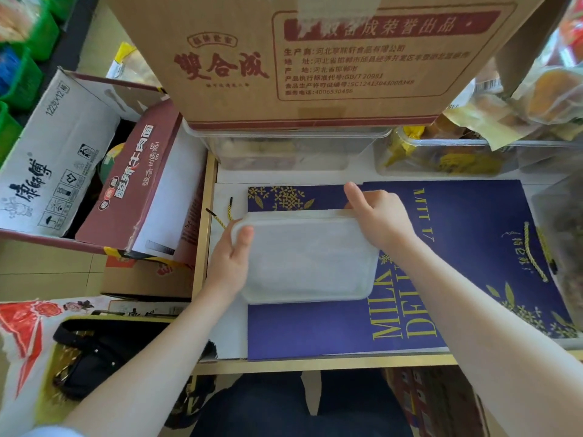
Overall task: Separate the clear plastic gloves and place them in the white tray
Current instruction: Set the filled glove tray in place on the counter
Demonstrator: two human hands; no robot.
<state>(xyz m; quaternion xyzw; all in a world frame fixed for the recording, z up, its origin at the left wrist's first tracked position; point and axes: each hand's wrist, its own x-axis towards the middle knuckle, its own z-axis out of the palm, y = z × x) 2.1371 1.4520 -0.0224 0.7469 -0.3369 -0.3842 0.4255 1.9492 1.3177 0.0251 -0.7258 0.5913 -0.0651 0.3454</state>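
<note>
Left hand (228, 260) and right hand (377, 217) grip opposite ends of the white tray (307, 263), fingers mostly hidden behind its rim. Tray contents look cloudy, gloves not distinguishable.

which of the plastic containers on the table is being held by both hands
The white tray lying on the blue gift bags, gripped at its ends by the left hand and right hand. The two clear tubs behind it are untouched.
</note>
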